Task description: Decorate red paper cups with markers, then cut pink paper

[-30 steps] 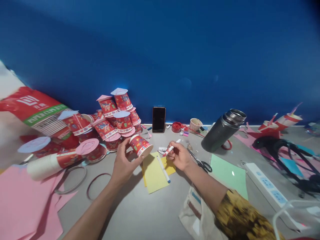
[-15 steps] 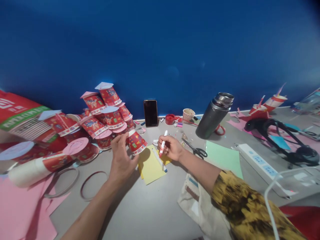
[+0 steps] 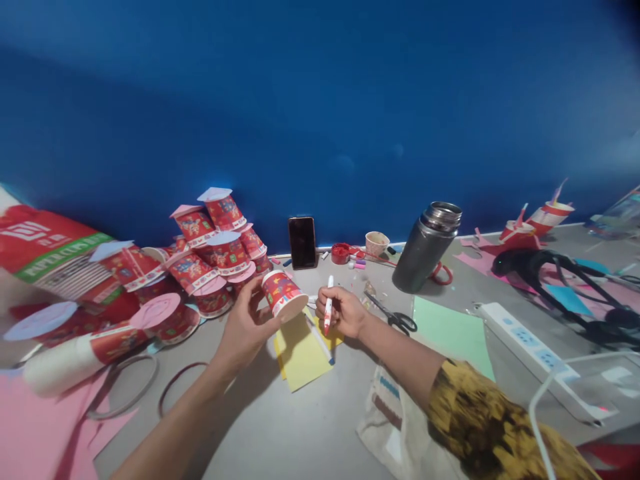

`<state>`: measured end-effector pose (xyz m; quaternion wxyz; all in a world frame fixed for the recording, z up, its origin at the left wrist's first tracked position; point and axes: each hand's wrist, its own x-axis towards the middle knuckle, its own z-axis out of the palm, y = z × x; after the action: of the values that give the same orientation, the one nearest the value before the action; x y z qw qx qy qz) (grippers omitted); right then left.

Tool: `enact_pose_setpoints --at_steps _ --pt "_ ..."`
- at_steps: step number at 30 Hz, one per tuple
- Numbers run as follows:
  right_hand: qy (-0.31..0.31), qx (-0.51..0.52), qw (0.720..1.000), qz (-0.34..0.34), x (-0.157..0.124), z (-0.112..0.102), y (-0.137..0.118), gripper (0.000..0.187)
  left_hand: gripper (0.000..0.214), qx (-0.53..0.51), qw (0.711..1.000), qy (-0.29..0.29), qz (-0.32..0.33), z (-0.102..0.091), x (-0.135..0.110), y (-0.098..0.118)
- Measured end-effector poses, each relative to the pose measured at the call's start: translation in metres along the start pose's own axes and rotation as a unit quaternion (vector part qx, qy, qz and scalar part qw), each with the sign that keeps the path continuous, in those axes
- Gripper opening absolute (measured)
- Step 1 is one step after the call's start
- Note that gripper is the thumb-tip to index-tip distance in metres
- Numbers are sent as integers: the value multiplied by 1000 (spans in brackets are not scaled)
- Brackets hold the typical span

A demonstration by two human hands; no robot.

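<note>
Two hands work above a grey table [image 3: 280,427]. The left hand [image 3: 243,333] grips a red paper cup [image 3: 281,291] between thumb and fingers; the cup is tilted, with its heart-banded end toward the lower right. The right hand [image 3: 349,312] holds a red-and-white marker [image 3: 329,308] near-upright, red end down, to the right of the cup and apart from it. A blue-ended pen [image 3: 320,341] lies across yellow paper [image 3: 300,369]. Scissors [image 3: 389,313] lie beside the right wrist.

Moderately lit, softly shadowed on the counter [image 3: 295,433] beside the left forearm [image 3: 193,400], slightly hazy overall, stretched and blurred toward the edges.
</note>
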<state>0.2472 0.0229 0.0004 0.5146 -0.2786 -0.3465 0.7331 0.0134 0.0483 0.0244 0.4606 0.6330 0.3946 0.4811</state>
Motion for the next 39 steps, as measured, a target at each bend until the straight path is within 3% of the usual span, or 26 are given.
enact_pose_setpoints --at_steps 4,11,17,21,39 --pt "3 4 1000 14 2 -2 7 39 83 46 997 45 39 12 -4 -13" --pt "-1 -3 1000 31 1 -4 10 42 73 -6 998 65 -11 11 -4 -35" --pt "-18 -2 999 41 -2 -2 10 44 80 163 977 80 112 5 -9 -31" --pt "-16 0 999 42 -4 -3 11 44 75 207 964 58 160 5 -14 -31" --pt "-6 -8 999 47 -5 -7 9 44 82 264 943 40 198 0 -17 -31"
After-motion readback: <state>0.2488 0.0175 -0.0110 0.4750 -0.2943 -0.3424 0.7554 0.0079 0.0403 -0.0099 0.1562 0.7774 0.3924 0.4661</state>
